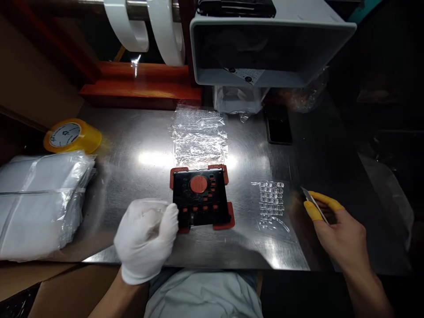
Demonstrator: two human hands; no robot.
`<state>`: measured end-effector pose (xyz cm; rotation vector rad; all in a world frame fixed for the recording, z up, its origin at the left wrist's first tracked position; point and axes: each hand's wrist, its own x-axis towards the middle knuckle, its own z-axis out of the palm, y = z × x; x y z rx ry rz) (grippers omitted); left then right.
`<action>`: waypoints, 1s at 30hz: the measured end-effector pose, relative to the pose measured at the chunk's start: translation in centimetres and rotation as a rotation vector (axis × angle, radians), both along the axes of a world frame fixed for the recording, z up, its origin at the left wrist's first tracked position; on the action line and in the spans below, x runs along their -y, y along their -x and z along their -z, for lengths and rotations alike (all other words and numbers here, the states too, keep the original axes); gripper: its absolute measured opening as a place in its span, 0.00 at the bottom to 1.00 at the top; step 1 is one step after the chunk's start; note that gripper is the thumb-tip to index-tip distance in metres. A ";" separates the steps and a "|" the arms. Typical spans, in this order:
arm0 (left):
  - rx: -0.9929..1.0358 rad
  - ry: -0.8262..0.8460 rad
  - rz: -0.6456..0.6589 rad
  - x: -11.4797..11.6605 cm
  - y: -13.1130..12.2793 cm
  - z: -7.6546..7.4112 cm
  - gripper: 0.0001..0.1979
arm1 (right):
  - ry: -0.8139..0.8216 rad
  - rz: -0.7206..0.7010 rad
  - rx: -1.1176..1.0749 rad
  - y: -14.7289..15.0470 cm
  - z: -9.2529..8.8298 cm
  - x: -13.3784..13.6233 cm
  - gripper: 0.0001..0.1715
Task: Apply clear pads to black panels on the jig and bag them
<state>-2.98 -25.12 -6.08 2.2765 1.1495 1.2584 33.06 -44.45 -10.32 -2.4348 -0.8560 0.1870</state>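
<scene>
A black plastic panel point(218, 194) with a round opening and several small cut-outs lies on a red-brown fixture point(228, 216), whose corners show around it. My left hand point(145, 238), in a white glove, is closed at the panel's left edge, with the thumb tip against or just beside it. Anything inside the curled fingers is hidden. To the right, my right hand point(338, 234) wears yellow finger covers and pinches a thin pointed metal tool point(308, 194), blade or tweezers, I cannot tell. Between the panel and this hand lies a sheet of small clear square pieces point(271, 198).
Clear plastic film point(200, 137) lies behind the panel. A yellow tape roll point(73, 136) and a stack of clear bags point(36, 203) are at left. A phone point(278, 125) lies at back right, near a grey bin point(271, 79). White rolls point(165, 31) hang over a wooden stand point(139, 88).
</scene>
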 end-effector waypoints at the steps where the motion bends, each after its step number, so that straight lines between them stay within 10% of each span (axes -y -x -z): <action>1: -0.042 0.006 0.012 0.4 -0.1 0.2 0.12 | 0.009 -0.045 0.048 0.0 0.1 -0.1 0.24; 6: -0.058 0.152 0.036 2.4 -2.6 0.6 0.11 | -0.015 -0.224 0.284 1.1 -0.5 -1.0 0.21; 15: -0.473 0.172 0.792 9.6 -11.4 1.2 0.19 | -0.139 -0.569 0.043 5.5 -2.0 0.0 0.11; 20: -0.622 0.034 0.769 12.1 -10.0 4.0 0.23 | -0.100 -0.677 0.148 5.9 -0.9 -0.5 0.11; 30: -0.610 0.034 0.782 11.9 -9.6 5.2 0.24 | 0.070 -0.561 -0.107 5.6 -2.6 0.5 0.14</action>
